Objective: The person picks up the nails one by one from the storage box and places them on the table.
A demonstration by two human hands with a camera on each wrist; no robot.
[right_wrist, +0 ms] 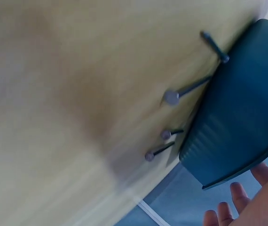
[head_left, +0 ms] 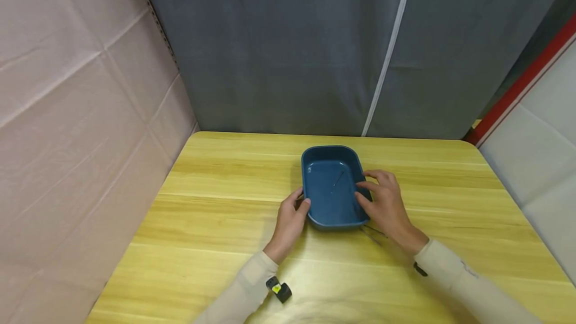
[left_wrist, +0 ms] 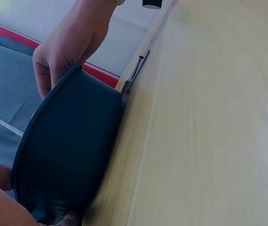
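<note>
A blue rectangular tray (head_left: 333, 209) stands on the table with one thin dark nail (head_left: 338, 179) lying inside it. My left hand (head_left: 289, 219) grips the tray's left side, thumb at the rim and fingers along the outer wall. At the opposite rim is my right hand (head_left: 387, 206), its fingers spread and reaching over the edge, with nothing visible held. The left wrist view shows the tray wall (left_wrist: 73, 141) and those right fingers (left_wrist: 44, 80) dipping past the rim. Several flat-headed nails (right_wrist: 185, 91) lie on the table against the tray's outer side.
The wood-patterned table (head_left: 216, 214) fills the lower area. A grey curtain (head_left: 279, 54) hangs behind it, with a pale cloth wall (head_left: 90, 139) at left and a white panel (head_left: 540, 164) edged in red at right. Both sleeves carry a small dark device.
</note>
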